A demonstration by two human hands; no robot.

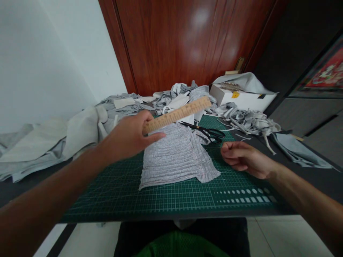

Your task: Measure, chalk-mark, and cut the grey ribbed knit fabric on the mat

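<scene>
Two bare hands are working over a green cutting mat (120, 192) that is lying on a dark bench (32, 191). The left hand (128, 137) is holding a wooden ruler (178, 114) up in the air, its grip pinching the near end between thumb and fingers, with the far end slanting up and to the right above the cloth. Beneath the ruler a grey ribbed fabric piece (177, 157) is lying flat near the middle of the mat, its edges looking already trimmed and its lower right corner flaring out. The right hand (245, 159) is resting on the mat just beside that corner, fingers curled loosely inward and holding nothing that is showing. Black scissors (210, 132) are lying on the mat behind the fabric, apart from both hands. Judging by the heap of grey offcut strips (249, 121) to the right and the pile of grey scraps (160, 98) at the back, a good deal of cutting is looking done, while the ruler is not yet touching the piece, so measuring or marking it is seeming to be what is left. A white box (241, 100) is sitting by the red-brown door (182, 43)
</scene>
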